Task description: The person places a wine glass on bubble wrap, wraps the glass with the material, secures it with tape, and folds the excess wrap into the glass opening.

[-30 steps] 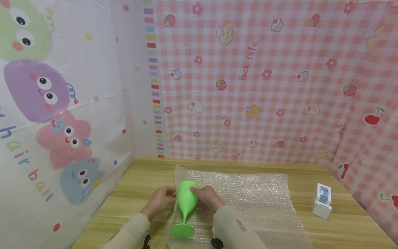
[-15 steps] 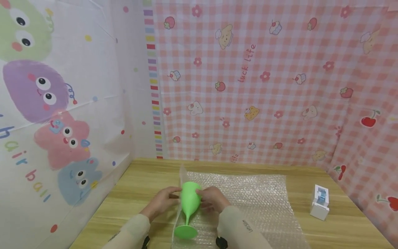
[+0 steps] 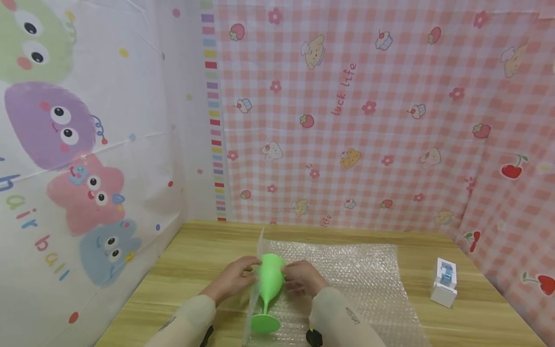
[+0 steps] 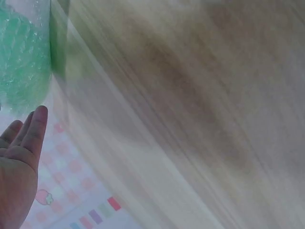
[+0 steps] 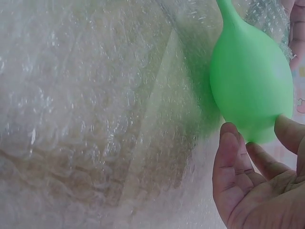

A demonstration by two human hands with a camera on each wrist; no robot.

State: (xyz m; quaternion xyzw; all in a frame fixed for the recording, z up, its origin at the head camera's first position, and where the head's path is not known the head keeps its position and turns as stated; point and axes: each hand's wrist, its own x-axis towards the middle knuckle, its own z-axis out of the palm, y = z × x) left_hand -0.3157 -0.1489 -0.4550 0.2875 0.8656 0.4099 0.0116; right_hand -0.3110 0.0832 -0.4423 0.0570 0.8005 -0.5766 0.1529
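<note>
A bright green goblet [image 3: 270,277] lies on its side on a sheet of bubble wrap [image 3: 347,284], its foot toward me and its rim away. My right hand [image 3: 305,277] holds the bowl near the rim; the right wrist view shows the thumb [image 5: 288,131] on the bowl and fingertips at the rim. My left hand [image 3: 236,274] touches the raised left edge of the wrap, beside the bowl. Seen from the left wrist, its fingers [image 4: 35,126] are fairly straight against the wrap, with green showing through.
A white box-shaped holder [image 3: 444,284] with a blue roll in it stands on the wooden table [image 3: 195,241] at the right. Patterned cloth [image 3: 347,120] hangs behind the table and along both sides.
The goblet has moved a little to the right, with both hands following. The wrap's left edge has risen and now stands upright against the goblet's left side.
</note>
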